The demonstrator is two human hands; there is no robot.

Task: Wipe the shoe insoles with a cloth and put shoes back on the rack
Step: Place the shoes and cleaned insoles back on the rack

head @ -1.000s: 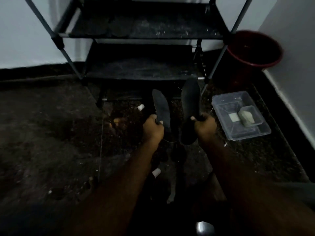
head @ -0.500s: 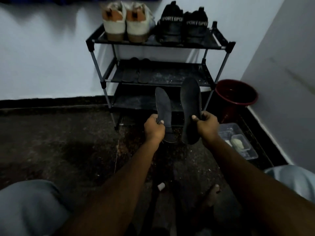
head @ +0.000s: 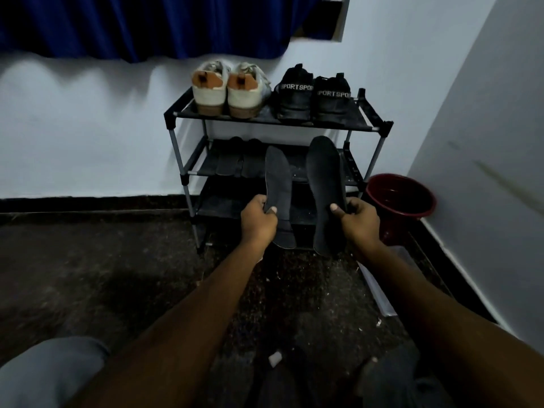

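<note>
Gripping left insole (head: 278, 178) in L hand (head: 259, 219), right insole (head: 325, 178) in R hand (head: 357, 221), toes up; black shoes (head: 315, 98), prob. theirs, atop rack (head: 170, 116), nearer R.

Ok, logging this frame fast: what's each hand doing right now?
Left hand: grips the narrower insole.
Right hand: grips the wider insole, thumb on its face.

Both forearms, left forearm (head: 206, 304) and right forearm (head: 412, 290), are bare from the wrists to the frame edge. The left hand (head: 259, 222) and right hand (head: 357, 220) are ungloved, with short thumbnails. Well below and left of the left fingers: a knee in plain grey cloth trousers (head: 50, 375).
</note>
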